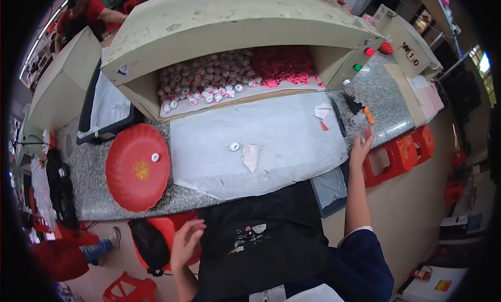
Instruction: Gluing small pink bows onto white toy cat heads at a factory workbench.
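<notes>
My right hand (361, 145) is raised over the right side of the worktable, fingers stretched out and holding nothing visible. Nearest to it is a slim orange object (368, 115), beside a small dark item (353, 103). Low at the front, by the edge of a black apron (261, 218), my left hand (187, 242) hovers with its fingers apart and nothing in them. On the white sheet (203, 140) lies a small white ring-shaped piece (234, 146), just left of a pale pinkish scrap (251, 157). A similar white ring (155, 157) rests inside a red scalloped plate (140, 192).
An open-fronted cream box (235, 28) stands behind the sheet, with heaped white round pieces (203, 75) and red bits (284, 67) inside. A black tray (107, 111) sits at the left. Red stools (394, 163) stand by the table. Another person (86, 15) is at the far left.
</notes>
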